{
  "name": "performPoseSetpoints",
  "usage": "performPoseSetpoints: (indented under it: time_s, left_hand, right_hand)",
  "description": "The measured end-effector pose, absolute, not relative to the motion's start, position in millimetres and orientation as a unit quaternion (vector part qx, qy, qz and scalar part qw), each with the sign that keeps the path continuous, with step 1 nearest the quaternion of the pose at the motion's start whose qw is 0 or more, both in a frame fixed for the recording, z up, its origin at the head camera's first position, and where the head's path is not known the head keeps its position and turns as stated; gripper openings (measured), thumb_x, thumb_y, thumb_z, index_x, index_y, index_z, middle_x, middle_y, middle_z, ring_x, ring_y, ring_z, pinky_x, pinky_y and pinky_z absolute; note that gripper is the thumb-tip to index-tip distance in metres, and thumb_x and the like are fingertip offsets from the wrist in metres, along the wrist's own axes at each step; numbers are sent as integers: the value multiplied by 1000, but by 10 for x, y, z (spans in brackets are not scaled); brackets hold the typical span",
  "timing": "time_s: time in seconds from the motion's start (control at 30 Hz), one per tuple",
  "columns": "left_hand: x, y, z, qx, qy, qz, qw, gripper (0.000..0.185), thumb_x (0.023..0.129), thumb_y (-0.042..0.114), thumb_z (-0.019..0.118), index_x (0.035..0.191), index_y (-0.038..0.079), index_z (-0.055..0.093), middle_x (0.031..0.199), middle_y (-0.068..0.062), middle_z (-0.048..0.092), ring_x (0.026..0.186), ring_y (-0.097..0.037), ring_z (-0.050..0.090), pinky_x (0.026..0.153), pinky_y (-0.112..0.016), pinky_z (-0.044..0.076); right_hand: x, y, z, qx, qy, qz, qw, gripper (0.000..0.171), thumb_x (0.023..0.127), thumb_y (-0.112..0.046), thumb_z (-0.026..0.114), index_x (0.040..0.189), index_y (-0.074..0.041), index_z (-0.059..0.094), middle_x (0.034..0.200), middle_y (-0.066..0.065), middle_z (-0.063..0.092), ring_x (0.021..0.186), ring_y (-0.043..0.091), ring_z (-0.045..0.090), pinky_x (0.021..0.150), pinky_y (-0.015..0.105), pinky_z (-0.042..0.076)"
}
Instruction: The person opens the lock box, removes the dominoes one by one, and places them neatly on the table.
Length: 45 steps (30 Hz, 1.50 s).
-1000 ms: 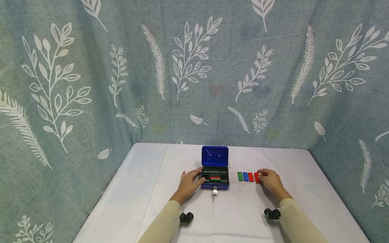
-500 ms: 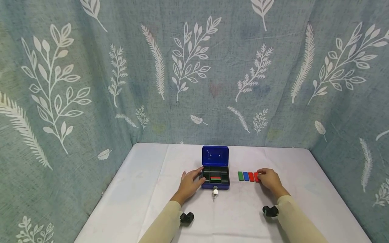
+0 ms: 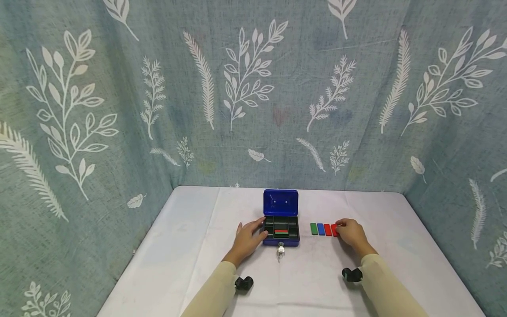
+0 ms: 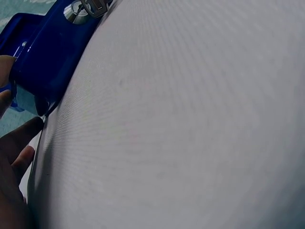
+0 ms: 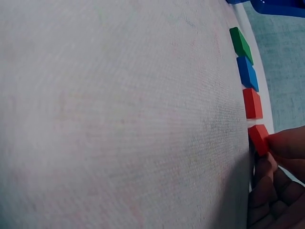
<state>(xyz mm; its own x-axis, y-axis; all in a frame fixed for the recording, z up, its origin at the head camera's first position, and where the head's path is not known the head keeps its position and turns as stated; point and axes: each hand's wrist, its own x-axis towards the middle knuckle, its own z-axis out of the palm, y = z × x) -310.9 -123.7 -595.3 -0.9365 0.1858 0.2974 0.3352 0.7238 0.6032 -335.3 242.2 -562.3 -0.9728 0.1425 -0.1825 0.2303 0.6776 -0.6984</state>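
Observation:
A small blue cash box point(image 3: 280, 240) stands open on the table, lid point(image 3: 280, 202) upright. Its black tray holds a red and a green block point(image 3: 281, 232). A key point(image 3: 280, 249) sits in the front lock point(image 4: 88, 7). My left hand point(image 3: 248, 237) rests against the box's left side point(image 4: 43, 52), fingers fairly straight and thumb near the front corner. To the right of the box lie a green block point(image 3: 314, 228), a blue block point(image 3: 320, 229) and a red block point(image 3: 327, 229) in a row. My right hand point(image 3: 350, 233) pinches a second red block point(image 5: 259, 138) at the row's right end, still on the table.
The table has a white cloth point(image 3: 190, 246). Leaf-patterned grey-green fabric point(image 3: 253, 110) closes off the back and both sides. Black wrist camera mounts point(image 3: 243, 283) hang under both sleeves.
Nothing has visibly moved. Both hands and all the blocks keep their places, and only the head view shifts slightly.

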Motion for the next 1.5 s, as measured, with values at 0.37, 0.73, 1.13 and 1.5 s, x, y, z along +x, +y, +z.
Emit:
performPoseSetpoints:
  time_s: [0.37,0.73,1.13,1.5]
  left_hand:
    - [-3111,-1233,-5973,-137,-924,-341,103,54,92,46,58,142,27,52,128,2,63,129,-23,48,112,-61,8]
    - [-3117,-1237,-5968,-138,-924,-341,107,53,92,46,59,142,26,53,129,2,63,128,-23,49,112,-62,9]
    - [-3113,-1240,-5970,-137,-923,-342,109,53,92,44,60,141,26,54,127,1,64,127,-23,49,112,-62,9]
    - [-3110,-1245,-5966,-145,-921,-342,114,53,93,43,60,141,23,53,128,0,63,128,-25,49,111,-64,10]
  right_hand:
    - [-3354,2406,-5634,114,921,-368,54,31,89,-7,53,116,5,63,105,19,63,92,32,55,81,46,50]
    - [-3349,2385,-5657,124,921,-366,39,29,88,-6,52,112,6,64,105,21,63,93,34,55,82,47,50]
    - [-3329,2388,-5633,127,920,-366,54,31,89,-17,65,108,7,62,96,17,63,87,31,56,73,40,52]
    - [-3338,2379,-5634,129,922,-361,55,34,89,-19,66,111,7,62,101,20,63,91,34,54,79,45,52]
